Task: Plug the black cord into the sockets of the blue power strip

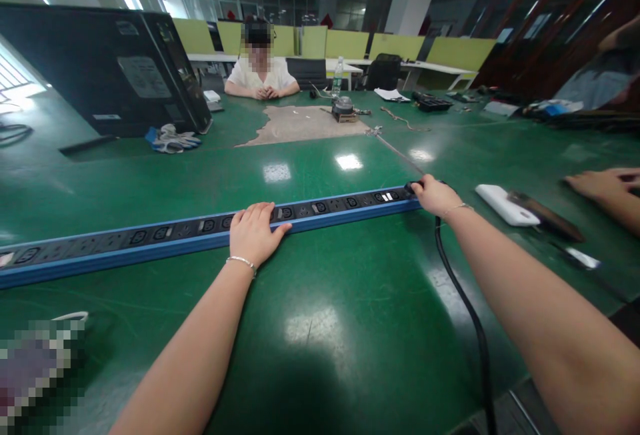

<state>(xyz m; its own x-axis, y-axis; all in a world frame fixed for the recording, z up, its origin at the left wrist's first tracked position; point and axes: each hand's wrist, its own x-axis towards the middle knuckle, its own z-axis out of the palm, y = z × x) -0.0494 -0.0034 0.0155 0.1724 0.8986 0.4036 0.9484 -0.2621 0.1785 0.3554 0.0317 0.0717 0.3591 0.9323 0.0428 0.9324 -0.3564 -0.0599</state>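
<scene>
A long power strip [170, 233] with a blue casing and a row of black sockets lies slantwise across the green table. My left hand [254, 228] grips it near the middle, fingers bent over its top and thumb along the near side. At the right end of the strip, my right hand [434, 196] is closed around a black plug [412, 188], which the fingers partly hide. From under that hand a thick black cable [463, 295] runs down over the table's near edge. Whether the plug sits in a socket cannot be made out.
A black computer case [115, 71] stands at the far left beside work gloves [173, 139]. On the right lie a white power bank [505, 205] and a dark block [547, 215], near another person's hands [607, 188]. A person [261, 75] sits opposite, near a bottle [339, 75].
</scene>
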